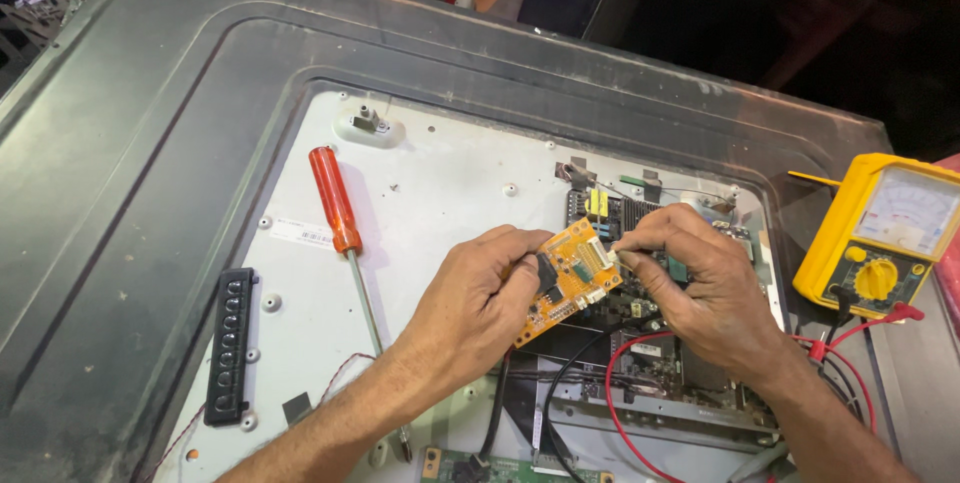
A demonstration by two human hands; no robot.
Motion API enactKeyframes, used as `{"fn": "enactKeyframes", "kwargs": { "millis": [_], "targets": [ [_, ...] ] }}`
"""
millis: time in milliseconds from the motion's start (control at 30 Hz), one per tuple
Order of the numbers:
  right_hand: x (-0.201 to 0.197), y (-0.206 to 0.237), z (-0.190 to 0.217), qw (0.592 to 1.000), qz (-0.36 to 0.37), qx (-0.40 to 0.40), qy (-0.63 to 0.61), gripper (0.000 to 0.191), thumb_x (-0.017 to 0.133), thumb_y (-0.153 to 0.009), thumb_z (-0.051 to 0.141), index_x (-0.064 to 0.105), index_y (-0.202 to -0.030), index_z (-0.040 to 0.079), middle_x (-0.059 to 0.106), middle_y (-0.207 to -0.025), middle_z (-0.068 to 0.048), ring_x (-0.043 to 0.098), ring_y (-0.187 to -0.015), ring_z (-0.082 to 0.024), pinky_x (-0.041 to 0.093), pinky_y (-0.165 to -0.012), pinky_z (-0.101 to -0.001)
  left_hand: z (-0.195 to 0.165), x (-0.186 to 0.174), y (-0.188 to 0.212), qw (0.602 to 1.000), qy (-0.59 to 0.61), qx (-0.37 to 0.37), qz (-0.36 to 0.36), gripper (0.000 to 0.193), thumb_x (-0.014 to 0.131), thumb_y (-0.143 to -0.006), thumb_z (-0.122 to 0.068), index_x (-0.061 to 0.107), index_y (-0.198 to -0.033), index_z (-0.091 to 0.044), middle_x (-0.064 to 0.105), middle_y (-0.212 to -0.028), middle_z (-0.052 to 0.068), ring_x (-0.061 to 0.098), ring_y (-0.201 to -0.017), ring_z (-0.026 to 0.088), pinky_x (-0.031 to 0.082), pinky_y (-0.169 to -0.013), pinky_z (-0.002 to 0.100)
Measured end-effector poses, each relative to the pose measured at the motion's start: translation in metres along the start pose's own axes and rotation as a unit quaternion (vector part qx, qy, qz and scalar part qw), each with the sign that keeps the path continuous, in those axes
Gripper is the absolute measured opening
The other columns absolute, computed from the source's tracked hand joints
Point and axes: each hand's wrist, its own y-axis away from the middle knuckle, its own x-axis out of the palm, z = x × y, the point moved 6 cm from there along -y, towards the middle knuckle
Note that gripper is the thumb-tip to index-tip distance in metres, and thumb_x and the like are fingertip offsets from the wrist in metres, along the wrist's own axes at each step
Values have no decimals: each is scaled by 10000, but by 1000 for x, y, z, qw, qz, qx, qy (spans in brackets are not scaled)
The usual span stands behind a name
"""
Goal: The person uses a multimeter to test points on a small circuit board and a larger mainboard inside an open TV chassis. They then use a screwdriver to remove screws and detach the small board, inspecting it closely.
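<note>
Currently: small orange circuit board (566, 281), gripped in my left hand (480, 303) above the opened television back panel (440, 203). Right hand (700, 288) pinches its white connector (598, 257). Best handled by the edges, connector kept square. Nearby: red-handled screwdriver (335, 200), yellow multimeter (880, 233).

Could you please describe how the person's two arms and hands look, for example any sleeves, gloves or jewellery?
Both forearms are bare as far as the picture shows; no sleeve is visible. The left hand and the right hand wear no gloves. No watch, bracelet or ring can be seen on either wrist or on the visible fingers. The nails are short, and there are no cables or markings on the arms.
</note>
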Motion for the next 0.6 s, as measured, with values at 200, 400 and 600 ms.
{"fn": "enactKeyframes", "kwargs": {
  "millis": [200, 400, 600],
  "targets": [
    [1, 1, -3, 1000, 3, 0, 1, 125, 712, -879, 85, 752, -998, 89, 691, -960, -29, 673, -914, -144, 550, -797, -300, 1, 1, -1, 1000, -1, -6, 4, 374, 439, -985, -133, 684, -1208, 42, 693, -938, 118, 687, -783, 171, 562, -695, 315],
    [2, 2, -5, 1000, 4, -2, -4, 122, 709, -881, 95, 752, -994, 93, 691, -954, -26, 671, -908, -140, 557, -789, -296, 3, 2, -1, 1000, 3, -15, 14, 383, 426, -986, -139, 683, -1209, 39, 683, -933, 114, 679, -774, 164, 566, -677, 308],
    [0, 1, -3, 1000, 1, -6, 1, 126, 715, -882, 95, 750, -1003, 87, 687, -957, -28, 669, -902, -140, 549, -774, -295, 0, 1, -1, 1000, 1, 0, 7, 379, 434, -986, -133, 683, -1205, 50, 684, -930, 114, 675, -775, 162, 557, -685, 307]
  ]
}}
